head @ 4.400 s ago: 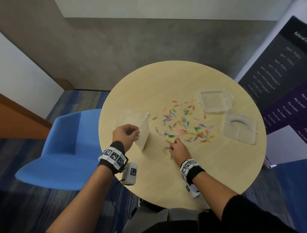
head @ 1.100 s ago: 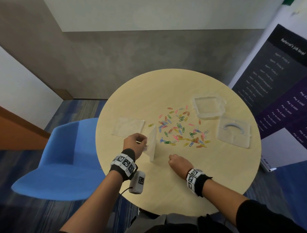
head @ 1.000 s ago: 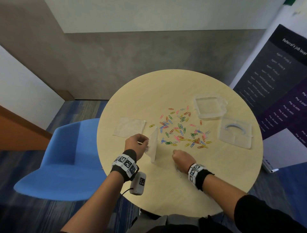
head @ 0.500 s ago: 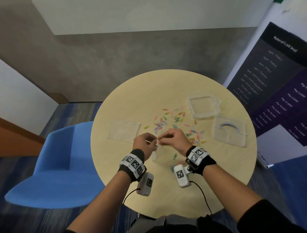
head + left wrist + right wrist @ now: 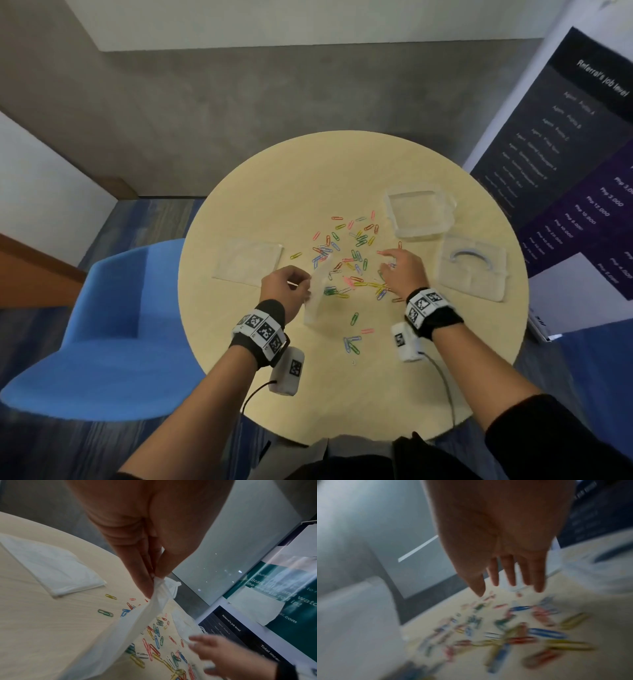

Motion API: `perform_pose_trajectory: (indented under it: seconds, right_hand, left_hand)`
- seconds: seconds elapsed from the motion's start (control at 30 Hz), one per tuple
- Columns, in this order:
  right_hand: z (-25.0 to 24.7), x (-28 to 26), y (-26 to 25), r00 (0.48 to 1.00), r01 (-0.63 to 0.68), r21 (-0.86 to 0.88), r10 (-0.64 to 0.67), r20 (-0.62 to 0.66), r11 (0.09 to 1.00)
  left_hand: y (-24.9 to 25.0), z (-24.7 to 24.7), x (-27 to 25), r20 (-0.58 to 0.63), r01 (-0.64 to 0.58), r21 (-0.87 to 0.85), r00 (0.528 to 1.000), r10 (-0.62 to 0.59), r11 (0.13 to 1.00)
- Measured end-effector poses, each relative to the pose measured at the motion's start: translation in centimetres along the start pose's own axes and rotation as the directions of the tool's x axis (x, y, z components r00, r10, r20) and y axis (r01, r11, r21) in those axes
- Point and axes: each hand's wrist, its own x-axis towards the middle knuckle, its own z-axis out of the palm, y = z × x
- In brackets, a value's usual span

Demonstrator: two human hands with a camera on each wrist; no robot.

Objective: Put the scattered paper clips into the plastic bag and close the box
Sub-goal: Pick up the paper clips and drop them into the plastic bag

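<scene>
- L hand [image 5: 286, 287] pinches plastic bag [image 5: 137, 623] rim, bag upright on table [image 5: 308, 181].
- R hand [image 5: 402, 270] fingers spread, holding nothing, over paper clips [image 5: 346, 257]; wrist view blurred.
- Box [image 5: 419, 214] open, lid [image 5: 472, 267] beside it.

- Round pale wood table [image 5: 274, 178].
- Coloured paper clips [image 5: 356, 253] scattered mid-table (a few nearer the person).
- Flat plastic bag [image 5: 248, 262] left.
- Clear box [image 5: 419, 214] and lid [image 5: 472, 269] right.
</scene>
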Motion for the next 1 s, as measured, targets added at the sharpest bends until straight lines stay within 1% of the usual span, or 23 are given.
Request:
perform_pose_trajectory:
  seconds: [0.03, 0.07, 0.1, 0.17, 0.23, 0.37, 0.43, 0.47, 0.57, 0.63, 0.67, 0.7, 0.77, 0.8, 0.83, 0.87, 0.9, 0.93, 0.97, 1.0]
  right_hand:
    - [0.2, 1.1, 1.7, 0.995, -0.063, -0.167, 0.074, 0.065, 0.984]
    - [0.6, 1.9, 3.1, 0.980, -0.108, -0.284, 0.150, 0.129, 0.953]
    - [1.1, 2.3, 4.1, 0.965, -0.125, -0.363, 0.198, 0.172, 0.924]
    - [2.1, 2.4, 5.2, 0.953, -0.096, -0.459, 0.215, 0.214, 0.883]
    - [3.3, 1.7, 5.4, 0.964, -0.032, -0.513, 0.161, 0.210, 0.858]
    - [5.1, -0.9, 4.4, 0.989, 0.105, -0.620, -0.014, 0.149, 0.777]
    - [5.3, -1.5, 4.0, 0.986, 0.161, -0.637, -0.101, 0.130, 0.754]
    - [5.1, -1.6, 4.0, 0.982, 0.186, -0.634, -0.126, 0.140, 0.751]
    - [4.1, -1.1, 3.9, 0.966, 0.248, -0.607, -0.144, 0.215, 0.755]
    - [3.4, -0.6, 3.4, 0.954, 0.274, -0.613, -0.130, 0.269, 0.741]
    - [3.2, -0.2, 3.3, 0.952, 0.276, -0.613, -0.122, 0.282, 0.740]
    - [2.9, 0.2, 3.3, 0.956, 0.254, -0.598, -0.105, 0.272, 0.760]
    - [2.4, 0.8, 3.4, 0.977, 0.157, -0.508, -0.057, 0.207, 0.847]
    - [2.3, 1.1, 3.7, 0.989, 0.087, -0.416, -0.027, 0.147, 0.905]
    - [2.0, 1.3, 3.9, 0.997, 0.015, -0.293, 0.010, 0.083, 0.956]
    - [1.8, 1.4, 4.3, 0.997, -0.057, -0.151, 0.063, 0.037, 0.987]
    - [1.5, 1.3, 4.7, 0.988, -0.150, 0.001, 0.150, 0.025, 0.989]
    - [1.2, 1.2, 5.1, 0.968, -0.252, 0.170, 0.245, 0.059, 0.953]
    - [1.0, 1.0, 5.4, 0.934, -0.358, 0.360, 0.331, 0.137, 0.861]
    - [0.8, 0.9, 5.5, 0.896, -0.441, 0.536, 0.382, 0.225, 0.720]
  left_hand:
    - [-0.1, -0.3, 0.0, -0.008, -0.002, 0.006, 1.000, 0.002, 1.000]
    - [-0.2, -0.5, -0.1, -0.013, -0.002, 0.007, 1.000, 0.002, 1.000]
    - [-0.3, -0.8, -0.1, -0.017, 0.000, 0.006, 1.000, 0.001, 1.000]
    - [-0.5, -1.0, 0.0, -0.022, 0.009, 0.008, 1.000, -0.009, 1.000]
    - [-0.7, -1.1, 0.0, -0.020, 0.018, 0.014, 1.000, -0.017, 1.000]
    - [-0.6, -1.1, 0.1, -0.021, 0.015, 0.035, 1.000, -0.015, 0.999]
    - [-0.6, -1.0, 0.0, -0.017, 0.016, 0.035, 1.000, -0.015, 0.999]
    - [-0.6, -1.0, -0.1, -0.015, 0.015, 0.037, 1.000, -0.015, 0.999]
    - [-0.6, -0.9, -0.4, -0.008, 0.011, 0.038, 1.000, -0.011, 0.999]
    - [-0.7, -1.0, -0.6, -0.002, 0.006, 0.045, 1.000, -0.006, 0.999]
    - [-0.7, -1.0, -0.6, 0.002, 0.004, 0.050, 1.000, -0.004, 0.999]
    - [-0.7, -1.1, -0.7, 0.003, 0.002, 0.057, 1.000, -0.002, 0.998]
    - [-0.8, -1.3, -0.9, 0.001, -0.002, 0.066, 1.000, 0.002, 0.998]
    - [-0.8, -1.5, -1.0, 0.001, -0.004, 0.066, 1.000, 0.004, 0.998]
    - [-0.9, -1.6, -1.0, 0.001, -0.004, 0.064, 1.000, 0.004, 0.998]
    - [-0.9, -1.8, -1.1, 0.001, -0.001, 0.062, 1.000, 0.001, 0.998]
    - [-0.9, -1.9, -1.1, 0.001, 0.002, 0.062, 1.000, -0.002, 0.998]
    - [-0.9, -2.0, -1.0, 0.002, 0.005, 0.061, 1.000, -0.005, 0.998]
    - [-0.9, -2.0, -1.1, 0.004, 0.007, 0.056, 1.000, -0.007, 0.998]
    - [-0.8, -2.1, -1.1, 0.007, 0.008, 0.048, 1.000, -0.009, 0.999]
